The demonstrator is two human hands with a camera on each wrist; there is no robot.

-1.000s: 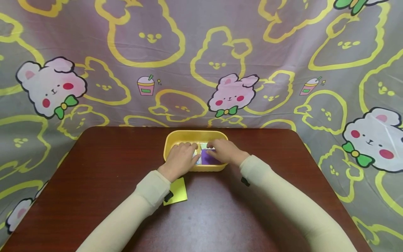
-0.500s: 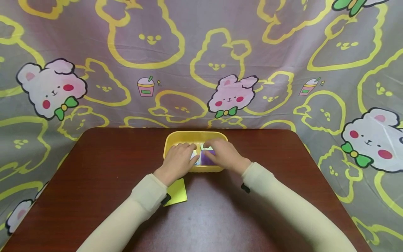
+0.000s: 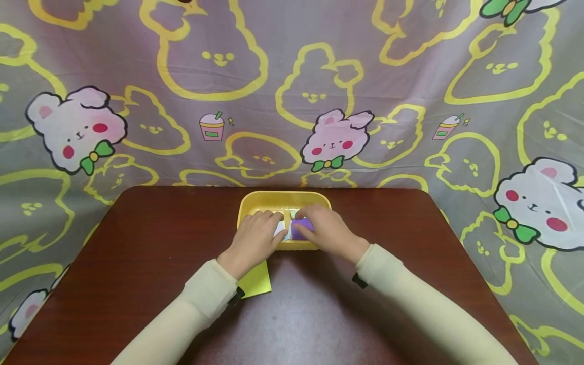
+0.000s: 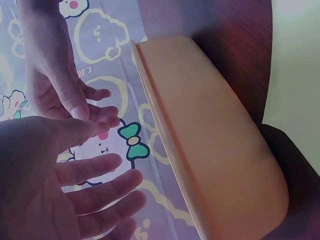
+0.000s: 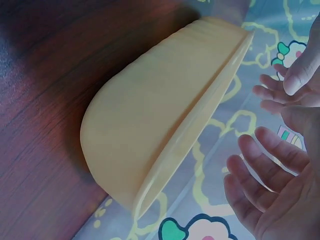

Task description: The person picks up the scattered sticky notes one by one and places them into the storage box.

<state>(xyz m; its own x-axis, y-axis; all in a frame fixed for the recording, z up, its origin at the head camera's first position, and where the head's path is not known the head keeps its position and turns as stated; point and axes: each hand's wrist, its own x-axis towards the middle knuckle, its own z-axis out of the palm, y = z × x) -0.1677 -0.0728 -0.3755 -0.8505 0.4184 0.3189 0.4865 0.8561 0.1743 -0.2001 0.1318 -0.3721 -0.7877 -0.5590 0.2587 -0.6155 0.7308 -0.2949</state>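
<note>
Both hands are held over a yellow plastic bin [image 3: 269, 199] at the far middle of the table. My left hand [image 3: 254, 235] is above its left half, with fingers spread and nothing in them in the left wrist view, where the bin's outer wall [image 4: 205, 135] shows. Over the right half is my right hand [image 3: 335, 230]; in the right wrist view its fingers [image 5: 267, 172] are loosely bent and hold nothing. Between the hands, a purple square [image 3: 299, 231] and a white and pale blue piece [image 3: 279, 229] lie in the bin, partly hidden beneath them.
A yellow square pad [image 3: 258, 282] lies on the brown table [image 3: 173, 238], in front of the bin and partly behind the left wrist. A patterned cloth [image 3: 255, 116] hangs along the table's back and sides.
Both wrists have drawn slightly outward and toward me. The right fingertips have shifted a little left over the purple square. The bin and the pad keep their places.
</note>
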